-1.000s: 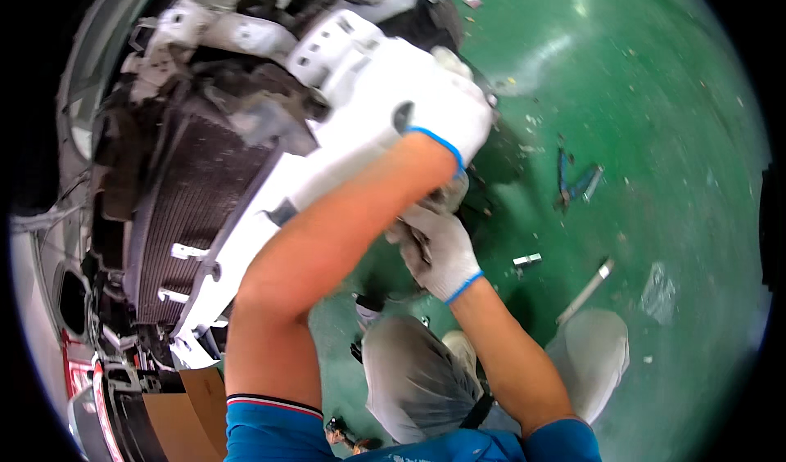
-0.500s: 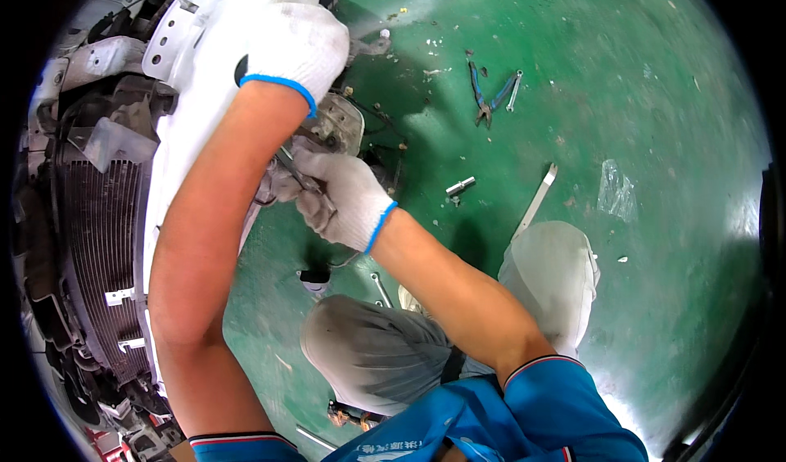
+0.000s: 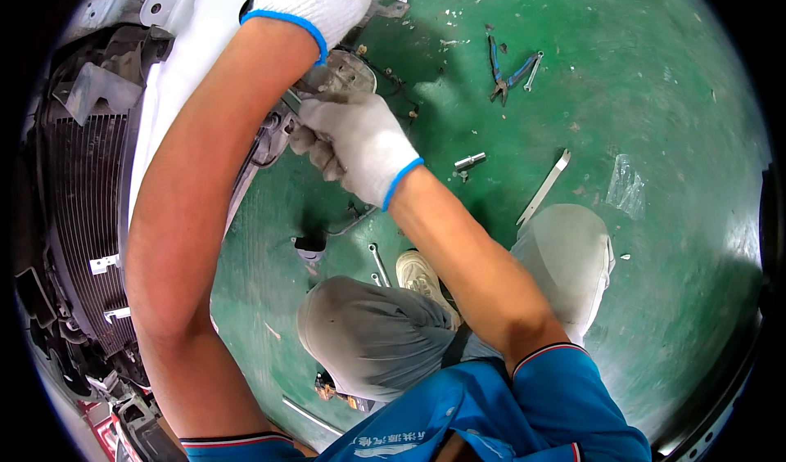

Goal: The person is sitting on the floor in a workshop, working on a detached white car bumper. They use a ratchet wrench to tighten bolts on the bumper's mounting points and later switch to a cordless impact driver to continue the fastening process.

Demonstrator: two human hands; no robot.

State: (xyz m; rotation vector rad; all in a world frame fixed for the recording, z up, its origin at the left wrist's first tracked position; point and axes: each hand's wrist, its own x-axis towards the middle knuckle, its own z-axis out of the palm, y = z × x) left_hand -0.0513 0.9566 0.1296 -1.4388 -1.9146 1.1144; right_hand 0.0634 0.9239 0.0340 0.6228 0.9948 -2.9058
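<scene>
My left hand (image 3: 315, 0), in a white knit glove with a blue cuff, is up at the picture's top edge on a white car body part (image 3: 192, 49). Its fingers are out of sight. Lower and to the right, my right hand (image 3: 356, 139), gloved alike, is closed round a slim silver metal tool (image 3: 291, 100). Only a short length of it shows, slanting up toward the car's underside; its working end is hidden behind my left forearm. Just above my right hand is a rounded metallic part (image 3: 348, 71) with dark wiring beside it.
A finned radiator (image 3: 88, 200) lines the car's opened front at left. On the green floor lie blue-handled pliers (image 3: 498, 81), a small wrench (image 3: 533, 72), a socket (image 3: 470, 161), a flat pry bar (image 3: 544, 186), a clear plastic bag (image 3: 625, 187) and wrenches (image 3: 378, 264) by my shoe.
My view has tilted, so the floor things sit a little further right. Both hands are higher in the picture, the left partly cut off. My right hand has turned, hiding more of the tool.
</scene>
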